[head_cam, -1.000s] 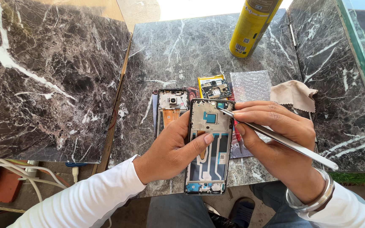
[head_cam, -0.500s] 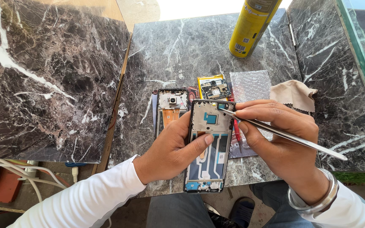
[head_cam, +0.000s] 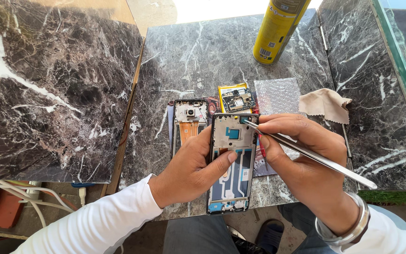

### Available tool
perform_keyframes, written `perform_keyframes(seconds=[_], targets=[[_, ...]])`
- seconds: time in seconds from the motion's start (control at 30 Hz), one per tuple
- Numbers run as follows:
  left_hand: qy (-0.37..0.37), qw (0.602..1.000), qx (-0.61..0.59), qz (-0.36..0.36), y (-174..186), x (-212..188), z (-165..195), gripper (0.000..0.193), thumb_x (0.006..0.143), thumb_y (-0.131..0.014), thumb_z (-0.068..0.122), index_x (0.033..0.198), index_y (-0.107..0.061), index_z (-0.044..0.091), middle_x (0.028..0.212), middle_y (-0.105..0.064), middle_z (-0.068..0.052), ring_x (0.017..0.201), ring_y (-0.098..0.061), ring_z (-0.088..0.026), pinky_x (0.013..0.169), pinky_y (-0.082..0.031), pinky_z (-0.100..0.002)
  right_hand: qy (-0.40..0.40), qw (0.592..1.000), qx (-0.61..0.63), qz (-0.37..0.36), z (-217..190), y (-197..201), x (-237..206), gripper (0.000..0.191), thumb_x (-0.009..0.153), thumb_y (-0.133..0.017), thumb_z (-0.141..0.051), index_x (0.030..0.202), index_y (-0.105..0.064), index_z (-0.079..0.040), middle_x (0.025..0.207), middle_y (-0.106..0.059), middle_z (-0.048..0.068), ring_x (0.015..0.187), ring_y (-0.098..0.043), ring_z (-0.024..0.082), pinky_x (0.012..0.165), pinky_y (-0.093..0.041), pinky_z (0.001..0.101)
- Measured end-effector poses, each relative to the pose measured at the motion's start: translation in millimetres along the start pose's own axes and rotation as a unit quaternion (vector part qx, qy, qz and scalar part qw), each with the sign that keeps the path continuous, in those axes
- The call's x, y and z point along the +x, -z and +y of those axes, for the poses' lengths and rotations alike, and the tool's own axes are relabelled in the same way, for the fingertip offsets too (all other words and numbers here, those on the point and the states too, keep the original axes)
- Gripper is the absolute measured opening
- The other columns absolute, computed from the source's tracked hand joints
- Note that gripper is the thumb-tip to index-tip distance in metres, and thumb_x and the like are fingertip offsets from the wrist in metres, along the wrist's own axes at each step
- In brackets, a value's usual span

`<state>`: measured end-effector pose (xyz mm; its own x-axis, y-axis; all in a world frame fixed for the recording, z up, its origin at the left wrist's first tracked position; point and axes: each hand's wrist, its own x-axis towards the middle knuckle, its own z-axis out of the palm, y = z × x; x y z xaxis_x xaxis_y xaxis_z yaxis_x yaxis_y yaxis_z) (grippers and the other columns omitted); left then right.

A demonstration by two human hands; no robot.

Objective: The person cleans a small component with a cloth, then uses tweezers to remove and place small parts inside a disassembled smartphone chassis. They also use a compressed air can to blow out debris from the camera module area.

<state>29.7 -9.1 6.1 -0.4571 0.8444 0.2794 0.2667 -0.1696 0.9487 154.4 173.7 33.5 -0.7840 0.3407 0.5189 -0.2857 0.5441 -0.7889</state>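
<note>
Head view, read from nine o'clock across to three: a dark marble slab [head_cam: 48, 89] fills the nine o'clock side, with white cables [head_cam: 29, 197] on the floor below it toward seven o'clock. Near the centre, the left hand [head_cam: 189, 169] cradles an opened phone frame [head_cam: 231, 164] from its left edge, fingers curled behind it and the thumb pressed across its front, so the grip is closed around the frame; the frame stands upright in the picture, its lower end hanging past the table edge at six o'clock. Just beyond the hand, at eleven o'clock of the frame, a phone back part [head_cam: 190, 117] with a camera lies on the marble table [head_cam: 198, 61], and a small circuit board [head_cam: 236, 99] rests at twelve o'clock of the frame. Toward one o'clock stands a yellow spray can [head_cam: 276, 33]. The right hand [head_cam: 306, 164] pinches metal tweezers [head_cam: 306, 153], their tip touching the frame's upper right corner. Bubble wrap [head_cam: 278, 94] and a beige cloth [head_cam: 325, 103] lie at two o'clock.
</note>
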Motion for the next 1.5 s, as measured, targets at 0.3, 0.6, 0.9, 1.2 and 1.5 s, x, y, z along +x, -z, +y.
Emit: perform_keyframes(seconds=[0.3,0.6,0.9,1.2,1.5], targets=[[0.062,0.998,-0.009,-0.009,-0.4,1.1,0.7,0.035,0.102,-0.058,0.014,0.134,-0.057,0.001,0.088,-0.066,0.001,0.070,-0.054,-0.003,0.060,-0.046,-0.024,-0.029,0.999,0.019,-0.016,-1.6,2.9,-0.3,0.021,0.090,-0.073,0.004,0.110,-0.071,0.003,0.116,-0.075,0.014,0.109,-0.072,0.018,0.097,-0.056,0.0290],[0.059,0.998,0.019,-0.013,-1.4,1.8,-0.4,0.037,0.102,-0.059,0.015,0.136,-0.055,0.002,0.076,-0.063,0.000,0.061,-0.054,-0.006,0.053,-0.044,-0.026,-0.073,0.996,0.056,-0.002,-3.3,-1.7,-1.1,0.019,0.089,-0.069,0.007,0.109,-0.069,0.005,0.118,-0.073,0.015,0.108,-0.073,0.017,0.099,-0.059,0.0280],[0.064,0.997,0.031,-0.004,-3.1,0.7,-0.1,0.037,0.101,-0.060,0.016,0.135,-0.054,0.003,0.080,-0.064,-0.001,0.065,-0.056,-0.007,0.057,-0.047,-0.027,-0.019,1.000,0.013,0.018,-3.4,-7.4,-2.2,0.021,0.088,-0.071,0.009,0.108,-0.069,0.004,0.118,-0.073,0.015,0.105,-0.072,0.016,0.094,-0.059,0.0260],[0.067,0.998,-0.014,-0.001,-3.6,-1.9,-4.2,0.038,0.102,-0.060,0.016,0.138,-0.054,0.003,0.095,-0.065,0.000,0.075,-0.055,-0.004,0.065,-0.048,-0.024,-0.035,0.999,0.025,0.020,-0.5,-5.1,-3.7,0.019,0.089,-0.070,0.008,0.108,-0.069,0.004,0.118,-0.074,0.016,0.105,-0.072,0.016,0.092,-0.059,0.0265],[0.098,0.975,-0.196,-0.031,0.2,-3.7,-11.8,0.040,0.106,-0.059,0.019,0.141,-0.051,0.001,0.111,-0.067,-0.002,0.083,-0.059,-0.004,0.072,-0.054,-0.023,-0.021,0.998,0.061,-0.006,2.6,14.0,2.1,0.014,0.095,-0.065,0.010,0.107,-0.068,0.004,0.115,-0.072,0.016,0.114,-0.074,0.021,0.098,-0.059,0.0289]])
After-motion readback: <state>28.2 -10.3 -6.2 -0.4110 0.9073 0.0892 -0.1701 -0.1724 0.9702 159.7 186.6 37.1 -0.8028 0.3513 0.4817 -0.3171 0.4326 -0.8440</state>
